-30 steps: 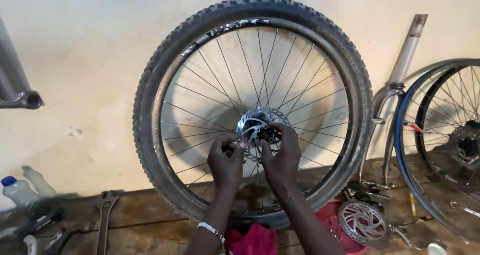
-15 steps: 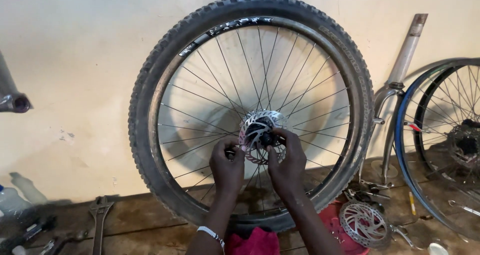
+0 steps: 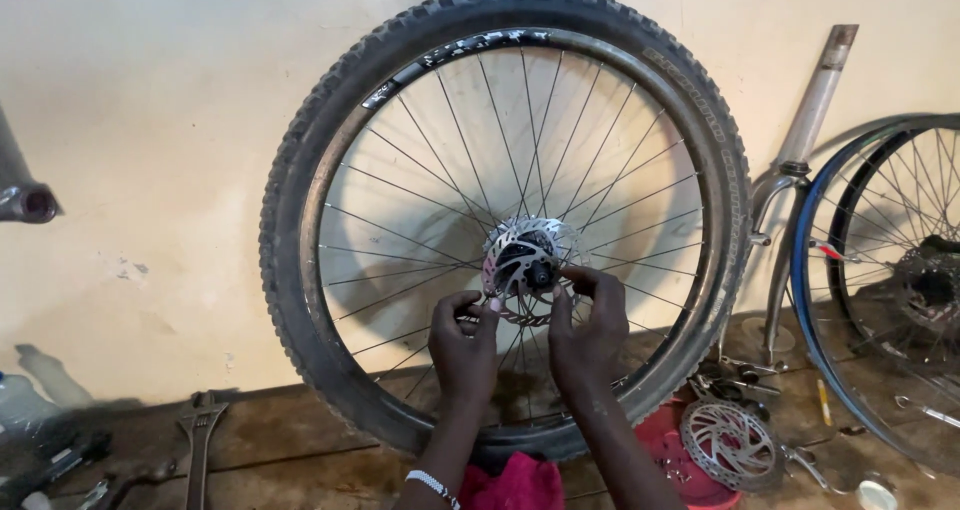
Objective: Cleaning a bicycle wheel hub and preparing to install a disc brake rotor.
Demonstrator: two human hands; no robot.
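Observation:
A bicycle wheel (image 3: 330,140) with a knobby black tyre stands upright against a pale wall. At its hub sits a silver brake disc (image 3: 525,260). My left hand (image 3: 462,342) pinches the disc's lower left edge with fingertips. My right hand (image 3: 590,330) holds the disc's lower right edge, thumb and fingers curled around it. A beaded bracelet is on my left wrist. What the fingertips grip behind the disc is hidden.
A wrench (image 3: 198,432) lies on the wooden floor at left. A loose brake disc (image 3: 730,442) rests on a red tub at lower right. A grey bicycle fork (image 3: 800,160) and other wheels (image 3: 890,280) lean at right. Pink cloth (image 3: 515,482) lies below.
The view has shifted so the wheel sits more to the right. Both hands stay at the hub disc, fingers shifted slightly around its lower edge.

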